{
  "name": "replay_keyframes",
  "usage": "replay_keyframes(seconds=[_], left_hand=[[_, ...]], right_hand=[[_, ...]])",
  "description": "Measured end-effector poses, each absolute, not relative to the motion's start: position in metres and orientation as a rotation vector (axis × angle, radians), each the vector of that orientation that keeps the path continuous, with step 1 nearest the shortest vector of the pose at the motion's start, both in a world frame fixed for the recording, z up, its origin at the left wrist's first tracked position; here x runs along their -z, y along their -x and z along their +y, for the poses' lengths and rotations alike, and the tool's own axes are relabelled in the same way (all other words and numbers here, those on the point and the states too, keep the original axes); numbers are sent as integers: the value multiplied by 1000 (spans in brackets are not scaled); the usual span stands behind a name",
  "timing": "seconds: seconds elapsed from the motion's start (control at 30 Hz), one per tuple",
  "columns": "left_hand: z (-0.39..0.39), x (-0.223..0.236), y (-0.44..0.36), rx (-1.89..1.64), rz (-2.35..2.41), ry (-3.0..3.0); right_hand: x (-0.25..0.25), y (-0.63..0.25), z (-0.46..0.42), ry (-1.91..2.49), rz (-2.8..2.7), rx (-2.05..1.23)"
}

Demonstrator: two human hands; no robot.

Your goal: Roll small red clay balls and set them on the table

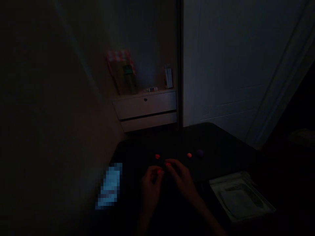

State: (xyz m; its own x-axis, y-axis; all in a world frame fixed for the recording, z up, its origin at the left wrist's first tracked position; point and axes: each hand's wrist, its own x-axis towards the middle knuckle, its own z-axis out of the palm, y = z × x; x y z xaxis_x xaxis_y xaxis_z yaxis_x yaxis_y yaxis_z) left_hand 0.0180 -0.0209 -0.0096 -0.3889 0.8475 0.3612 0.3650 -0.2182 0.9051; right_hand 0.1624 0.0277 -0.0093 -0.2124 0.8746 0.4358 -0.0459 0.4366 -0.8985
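Observation:
In dim light my left hand (152, 180) pinches a small red lump (159, 171), its material too dark to tell, between thumb and fingers. Just to its right my right hand (179, 175) grips a second red lump (167, 164) at its fingertips. Both hands are over the dark table (137, 147), close together. Beyond them lies another red lump (157, 156). Farther right on the tabletop are a pinkish-orange round lump (189, 155) and a dark purple ball (200, 153), side by side.
A pale flat packet (242, 196) lies at the right front. On the left glows a blurred-out bright screen-like patch (109, 186). Behind the table are a drawer unit (147, 106), with a bottle (130, 78) and a checked bag (119, 65) on it, and a white door (221, 65).

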Motion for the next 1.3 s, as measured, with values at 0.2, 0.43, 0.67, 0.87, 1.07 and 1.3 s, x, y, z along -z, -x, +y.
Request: replay_keyframes(seconds=[0.2, 0.43, 0.67, 0.87, 1.07, 1.3], left_hand=[[-21, 9, -17, -1601, 1655, -1447], [-21, 8, -18, -1578, 1691, -1442], [-20, 10, -18, -1483, 1719, -1402], [-17, 13, -14, -1539, 1759, -1607], [-14, 17, -14, -1503, 1768, -1744], [-15, 18, -18, -1438, 1794, -1883]], right_hand=[[8, -162, 28, 786, -1542, -1043], [8, -162, 29, 831, -1522, -1032], [6, -162, 27, 841, -1494, -1079], [5, -162, 27, 812, -1454, -1125], [8, -162, 29, 769, -1444, -1090], [7, -162, 29, 809, -1498, -1060]])
